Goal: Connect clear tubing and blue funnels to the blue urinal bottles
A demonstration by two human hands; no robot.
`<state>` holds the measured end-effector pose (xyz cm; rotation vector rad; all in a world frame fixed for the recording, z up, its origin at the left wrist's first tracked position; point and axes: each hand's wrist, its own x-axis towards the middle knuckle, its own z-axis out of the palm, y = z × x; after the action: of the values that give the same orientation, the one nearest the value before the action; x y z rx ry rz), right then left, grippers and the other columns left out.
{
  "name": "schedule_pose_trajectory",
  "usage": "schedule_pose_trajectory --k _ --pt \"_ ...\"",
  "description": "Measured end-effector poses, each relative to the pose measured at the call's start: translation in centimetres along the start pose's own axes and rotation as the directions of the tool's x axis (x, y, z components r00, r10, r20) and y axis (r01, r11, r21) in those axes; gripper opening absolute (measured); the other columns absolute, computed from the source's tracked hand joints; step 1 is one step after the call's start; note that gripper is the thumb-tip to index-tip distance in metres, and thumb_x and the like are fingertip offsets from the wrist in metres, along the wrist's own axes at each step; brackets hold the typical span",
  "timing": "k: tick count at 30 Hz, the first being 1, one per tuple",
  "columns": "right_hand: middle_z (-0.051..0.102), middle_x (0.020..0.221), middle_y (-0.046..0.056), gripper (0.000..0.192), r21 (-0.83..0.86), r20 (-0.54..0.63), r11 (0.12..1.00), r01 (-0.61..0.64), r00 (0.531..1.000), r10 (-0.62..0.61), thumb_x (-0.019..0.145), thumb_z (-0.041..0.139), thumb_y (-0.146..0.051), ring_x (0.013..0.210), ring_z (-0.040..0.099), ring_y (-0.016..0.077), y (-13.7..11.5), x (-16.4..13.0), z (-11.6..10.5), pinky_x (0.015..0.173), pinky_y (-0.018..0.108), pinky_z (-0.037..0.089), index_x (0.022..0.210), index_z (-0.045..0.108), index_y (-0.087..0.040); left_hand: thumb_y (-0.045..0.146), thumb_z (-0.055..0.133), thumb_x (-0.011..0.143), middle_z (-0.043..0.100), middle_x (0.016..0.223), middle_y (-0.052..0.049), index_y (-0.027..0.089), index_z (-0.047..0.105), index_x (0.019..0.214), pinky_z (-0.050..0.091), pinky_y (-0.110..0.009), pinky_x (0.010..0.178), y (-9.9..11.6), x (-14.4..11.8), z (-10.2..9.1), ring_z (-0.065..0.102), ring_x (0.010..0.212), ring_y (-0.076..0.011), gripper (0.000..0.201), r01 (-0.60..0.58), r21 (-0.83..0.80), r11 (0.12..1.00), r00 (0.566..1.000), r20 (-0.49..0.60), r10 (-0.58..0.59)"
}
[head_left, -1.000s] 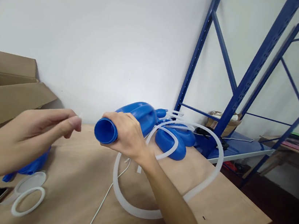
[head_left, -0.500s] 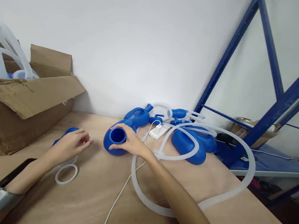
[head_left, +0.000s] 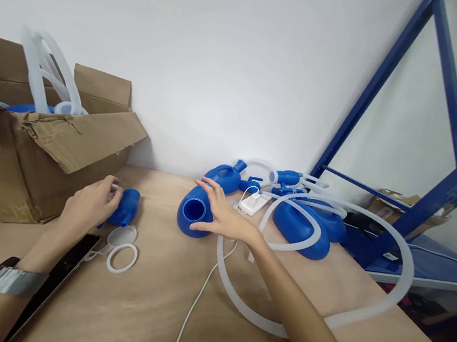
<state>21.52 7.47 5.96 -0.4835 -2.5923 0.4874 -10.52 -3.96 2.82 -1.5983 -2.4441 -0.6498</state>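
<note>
A blue bottle lies on its side on the brown tabletop, its round mouth facing me. My right hand rests beside its mouth with the fingers spread and nothing gripped. My left hand is pinched on a small white piece and touches a smaller blue part lying by the cardboard box. A white ring with an attached cap lies just in front of that blue part.
A long white hose loops over the table to more blue bottles by the wall. A white charger and its cable lie nearby. A black tablet lies under my left forearm. Blue shelving stands at the right.
My right hand set the blue bottle down on the table and let go of it. My left hand moved down to the smaller blue part, still pinched. My view swung left.
</note>
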Motion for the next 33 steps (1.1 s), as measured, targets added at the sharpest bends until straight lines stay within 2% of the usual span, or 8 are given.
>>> schedule_pose_trajectory --k 4,7,13,16,20,24,27,33 --pt "0.017 0.169 0.019 0.092 -0.09 0.033 0.993 0.073 0.997 -0.07 0.087 0.076 -0.057 0.16 0.018 0.0347 -4.2 -0.8 -1.7 0.125 0.059 0.028 0.161 0.029 -0.026 0.077 0.04 0.087 0.075 0.112 -0.027 0.018 0.065 0.118 0.052 -0.051 0.072 0.4 -0.2 1.8 0.072 0.096 -0.0491 0.071 0.02 0.055 0.998 0.986 0.165 -0.029" --pt "0.027 0.166 0.018 0.071 -0.154 0.052 0.972 0.175 0.984 -0.169 0.094 0.071 -0.052 0.158 0.021 0.0331 -6.5 -1.6 -1.2 0.126 0.058 0.027 0.153 0.045 -0.024 0.069 0.05 0.084 0.074 0.116 -0.028 0.018 0.062 0.13 0.053 -0.054 0.074 0.6 -0.4 2.4 0.072 0.098 -0.0508 0.07 0.021 0.058 0.998 0.978 0.206 -0.033" --pt "0.061 0.142 0.011 0.046 0.168 -0.046 0.986 0.009 0.999 -0.002 0.096 0.07 -0.043 0.136 0.054 0.0251 -7.3 -3.6 1.2 0.118 0.047 0.043 0.137 0.061 -0.025 0.064 0.059 0.083 0.076 0.12 -0.016 0.023 0.061 0.135 0.057 -0.051 0.087 2.8 -1.2 -0.5 0.072 0.107 -0.0423 0.066 -0.044 -0.265 0.963 0.991 -0.134 0.009" --pt "0.06 0.142 0.012 0.068 0.47 -0.036 0.874 -0.122 0.987 0.157 0.09 0.076 -0.045 0.134 0.058 0.026 -6.6 -4.4 2.7 0.116 0.049 0.046 0.149 0.048 -0.026 0.068 0.071 0.074 0.078 0.112 -0.009 0.026 0.066 0.128 0.061 -0.044 0.092 6.2 -3.0 -2.0 0.074 0.107 -0.0335 0.069 -0.092 -0.609 0.788 0.97 -0.235 -0.068" --pt "0.031 0.165 0.017 0.138 0.706 -0.14 0.708 -0.039 0.971 0.193 0.061 0.098 -0.045 0.15 0.042 0.0322 -5.4 -5.3 6.4 0.121 0.056 0.038 0.164 0.008 -0.034 0.065 0.079 0.07 0.078 0.12 -0.008 0.024 0.067 0.131 0.065 -0.042 0.086 12.0 -7.0 -1.7 0.077 0.099 -0.0301 0.075 -0.223 -0.766 0.603 0.974 -0.201 0.105" --pt "0.033 0.163 0.016 0.142 0.79 -0.37 0.609 0.074 0.85 0.376 0.055 0.101 -0.045 0.142 0.051 0.0325 -4.4 -7.4 8.4 0.121 0.055 0.04 0.162 0.008 -0.036 0.061 0.06 0.089 0.08 0.119 -0.01 0.023 0.069 0.132 0.065 -0.044 0.085 15.7 -9.9 -0.1 0.079 0.089 -0.028 0.058 -0.342 -0.755 0.56 0.929 -0.182 0.321" --pt "0.03 0.166 0.013 0.12 0.792 -0.409 0.605 0.082 0.807 0.426 0.063 0.097 -0.047 0.146 0.046 0.0315 -3.2 -10.1 7.1 0.122 0.05 0.037 0.159 0.026 -0.035 0.062 0.053 0.093 0.081 0.114 -0.011 0.021 0.068 0.134 0.066 -0.042 0.081 16.3 -9.8 0.7 0.079 0.087 -0.0267 0.06 -0.241 -0.844 0.479 0.94 -0.08 0.331" --pt "0.061 0.14 0.013 0.098 0.943 -0.194 0.329 0.052 0.889 0.415 0.073 0.082 -0.053 0.099 0.075 0.0283 -0.5 -13.3 4.5 0.089 0.05 0.06 0.155 0.032 -0.032 0.067 0.075 0.078 0.08 0.115 -0.017 0.013 0.065 0.138 0.065 -0.04 0.079 15.7 -6.8 1.5 0.076 0.105 -0.0326 0.081 0.02 -0.961 0.275 0.985 0.066 0.157"
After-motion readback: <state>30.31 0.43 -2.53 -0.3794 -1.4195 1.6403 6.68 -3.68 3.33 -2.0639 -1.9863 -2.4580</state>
